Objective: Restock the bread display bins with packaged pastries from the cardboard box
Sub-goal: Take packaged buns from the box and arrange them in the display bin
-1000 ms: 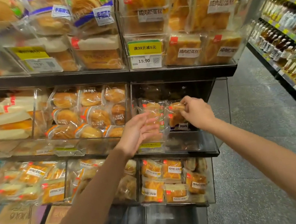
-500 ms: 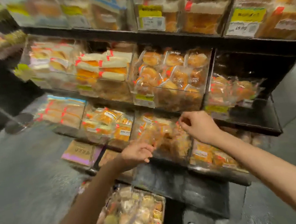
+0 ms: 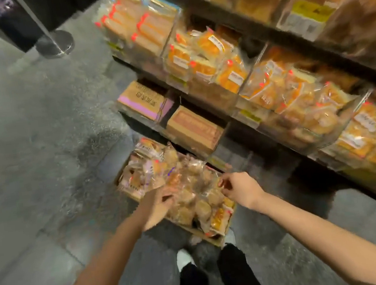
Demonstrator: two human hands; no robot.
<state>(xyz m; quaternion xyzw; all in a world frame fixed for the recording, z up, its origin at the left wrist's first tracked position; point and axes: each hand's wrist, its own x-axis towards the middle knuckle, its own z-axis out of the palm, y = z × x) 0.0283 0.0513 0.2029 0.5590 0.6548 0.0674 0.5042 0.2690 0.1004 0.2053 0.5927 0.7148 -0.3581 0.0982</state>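
Observation:
A cardboard box [image 3: 215,236] full of clear-wrapped pastries [image 3: 187,180] sits on the floor at my feet. My left hand [image 3: 156,206] hovers over the box's near left side, fingers loosely curled, with nothing visibly held. My right hand [image 3: 238,188] hangs over the box's right edge, fingers loosely bent, empty. The display bins [image 3: 248,120] filled with packaged bread rise in tiers on the right. The picture is motion-blurred.
Two closed cartons [image 3: 145,100] [image 3: 195,129] lie under the lowest shelf behind the box. A metal post on a round base [image 3: 54,44] stands at the far left. Grey floor spreads to the left. My shoes [image 3: 184,258] are just behind the box.
My view has swung down from the shelves to the floor box. Both hands have dropped from the middle bin to just above the pastries in the box.

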